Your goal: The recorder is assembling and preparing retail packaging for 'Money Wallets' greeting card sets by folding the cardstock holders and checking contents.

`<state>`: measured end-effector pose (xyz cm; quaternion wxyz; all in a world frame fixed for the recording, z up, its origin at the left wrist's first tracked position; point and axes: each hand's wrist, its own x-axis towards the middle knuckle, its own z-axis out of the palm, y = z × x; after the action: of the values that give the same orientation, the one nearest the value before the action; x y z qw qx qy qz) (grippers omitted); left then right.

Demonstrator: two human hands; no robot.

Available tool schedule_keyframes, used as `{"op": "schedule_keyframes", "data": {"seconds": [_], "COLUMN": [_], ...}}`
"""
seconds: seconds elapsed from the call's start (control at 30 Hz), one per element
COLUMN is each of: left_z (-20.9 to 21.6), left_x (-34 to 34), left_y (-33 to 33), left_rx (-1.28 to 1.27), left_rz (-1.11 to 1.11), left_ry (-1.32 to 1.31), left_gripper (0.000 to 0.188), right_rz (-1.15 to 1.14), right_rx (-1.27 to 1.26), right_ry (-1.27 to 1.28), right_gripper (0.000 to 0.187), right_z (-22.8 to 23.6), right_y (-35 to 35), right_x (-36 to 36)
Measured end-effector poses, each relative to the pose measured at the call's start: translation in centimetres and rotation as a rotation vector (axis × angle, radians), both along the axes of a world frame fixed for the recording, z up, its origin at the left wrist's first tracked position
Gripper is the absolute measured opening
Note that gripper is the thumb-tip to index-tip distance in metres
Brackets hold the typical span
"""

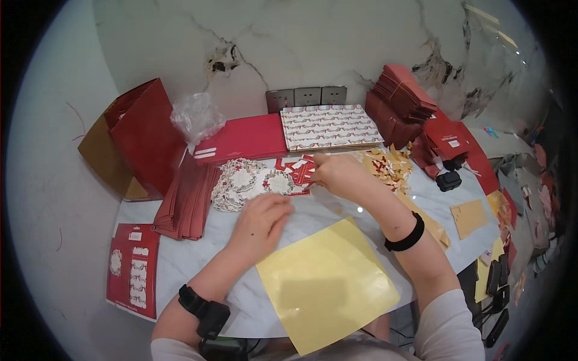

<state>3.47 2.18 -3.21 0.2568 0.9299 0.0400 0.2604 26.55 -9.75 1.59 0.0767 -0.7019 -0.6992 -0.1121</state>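
Note:
My right hand (338,174) reaches to the middle of the marble table, its fingertips pinched at the edge of a loose pile of small red and white paper tags (299,171). How many tags it grips is hidden. My left hand (264,220) lies low over the table, palm down, fingers extended to the right with nothing visible in them. Just beyond it sits a heap of round wreath-patterned paper cutouts (236,183), with another wreath cutout (279,182) beside the tags. A yellow glossy sheet (328,280) lies in front of me, over the table's near edge.
Red folded envelopes (191,198) and an open red box (147,135) stand left. Behind are red folders (250,135), patterned sheets (328,126) and clear plastic (197,117). Yellow scraps (385,171), bundled red envelopes (404,96) and a small black device (448,181) are right. A printed red packet (132,271) lies near left.

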Motion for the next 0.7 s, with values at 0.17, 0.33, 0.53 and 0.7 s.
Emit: {"op": "schedule_keyframes", "data": {"seconds": [0.17, 0.33, 0.53, 0.7], "left_z": [-1.0, -1.4, -1.8, -0.8], "left_x": [-0.1, -0.1, -0.5, -0.3], "left_y": [2.0, 2.0, 2.4, 1.7], "left_rx": [0.201, 0.281, 0.268, 0.26], "left_rz": [0.206, 0.264, 0.402, 0.453], "left_ry": [0.089, 0.164, 0.101, 0.121], "left_gripper": [0.041, 0.047, 0.037, 0.033], "right_rz": [0.007, 0.102, 0.171, -0.145], "right_rx": [-0.083, -0.164, -0.138, -0.593], "right_ry": [0.195, 0.218, 0.109, 0.055], "right_gripper": [0.017, 0.031, 0.042, 0.025], "right_z": [0.2, -0.8, -1.5, 3.2], "right_y": [-0.6, -0.6, -1.0, -3.3], "right_x": [0.1, -5.0, -5.4, -2.9]}}
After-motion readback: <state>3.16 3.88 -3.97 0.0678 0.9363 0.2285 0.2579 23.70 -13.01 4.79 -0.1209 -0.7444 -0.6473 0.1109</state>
